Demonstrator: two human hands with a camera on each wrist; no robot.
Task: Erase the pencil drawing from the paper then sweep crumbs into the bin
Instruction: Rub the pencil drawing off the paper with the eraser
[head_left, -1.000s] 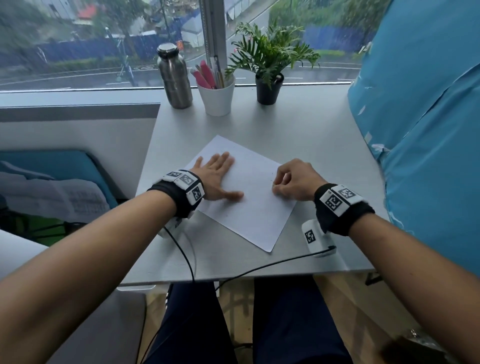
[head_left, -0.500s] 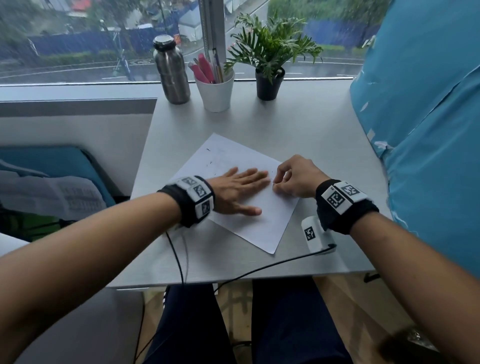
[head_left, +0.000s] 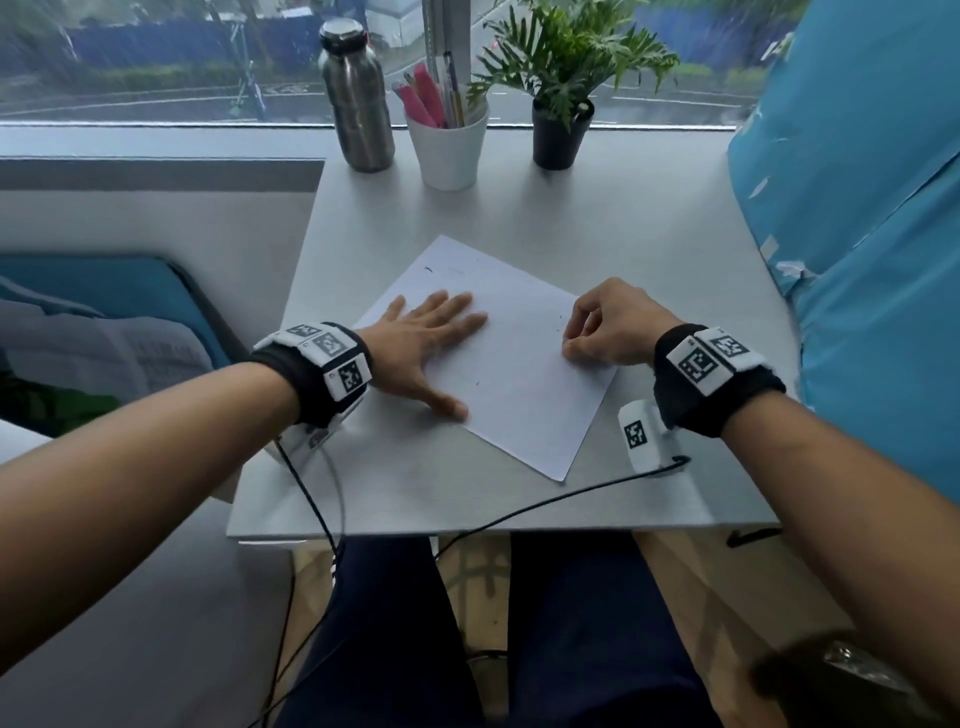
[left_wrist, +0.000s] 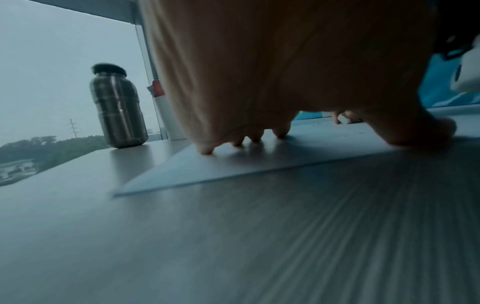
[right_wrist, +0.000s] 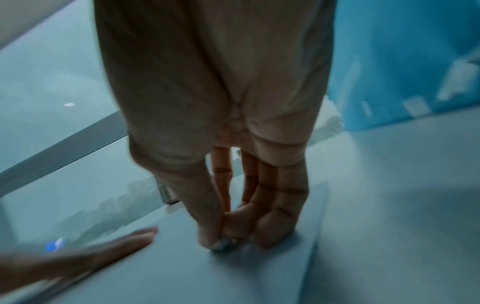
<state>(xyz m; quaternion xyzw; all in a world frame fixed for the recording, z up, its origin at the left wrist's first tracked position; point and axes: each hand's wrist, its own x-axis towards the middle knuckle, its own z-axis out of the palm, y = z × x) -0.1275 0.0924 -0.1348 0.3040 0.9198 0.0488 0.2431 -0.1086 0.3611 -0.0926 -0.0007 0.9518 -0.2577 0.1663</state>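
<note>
A white sheet of paper (head_left: 514, 379) lies at an angle on the grey table (head_left: 597, 234), with a few small dark specks (head_left: 478, 383) on it. My left hand (head_left: 441, 343) rests flat on the sheet's left part, fingers spread; the left wrist view shows its fingertips (left_wrist: 255, 138) touching the paper (left_wrist: 259, 164). My right hand (head_left: 571, 348) is at the sheet's right edge, fingers curled. In the right wrist view its thumb and fingers pinch a small pale eraser (right_wrist: 221, 244) against the paper (right_wrist: 207, 277).
At the back of the table stand a steel bottle (head_left: 357, 104), a white cup of pens (head_left: 448, 143) and a potted plant (head_left: 563, 93). A blue fabric mass (head_left: 857, 234) borders the right side. Black cables (head_left: 545, 501) cross the front edge.
My left hand slid right across the paper towards the right hand, then drew back to the left part. The right hand stayed at the sheet's right edge.
</note>
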